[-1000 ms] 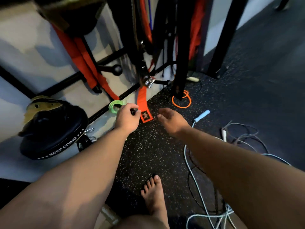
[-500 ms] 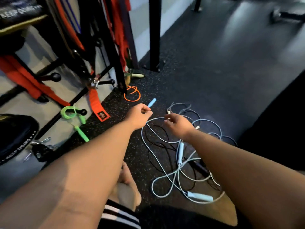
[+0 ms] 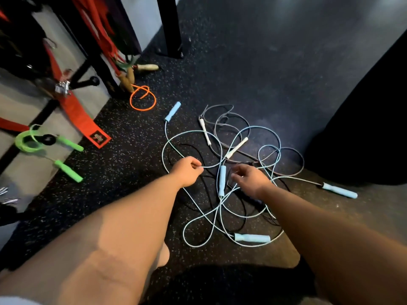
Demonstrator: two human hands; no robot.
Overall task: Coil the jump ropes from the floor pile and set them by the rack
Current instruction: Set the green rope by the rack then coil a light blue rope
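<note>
Forearms run from the lower frame to centre, where the left hand (image 3: 187, 170) has its grip pinched on a light-blue cord (image 3: 211, 166). The right hand (image 3: 251, 179) hovers with loose, part-open fingers beside a blue handle (image 3: 222, 180), holding nothing visible. The pile of jump ropes (image 3: 236, 148) lies tangled on the floor (image 3: 286, 73) at centre frame, well short of the rack (image 3: 94, 53) at upper left; judged light, limp and snag-prone, best taken at a handle and drawn free.

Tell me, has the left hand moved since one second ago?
Yes. The left hand went from beside the red strap rightward to the pile, where it pinches a light blue cord.
</note>
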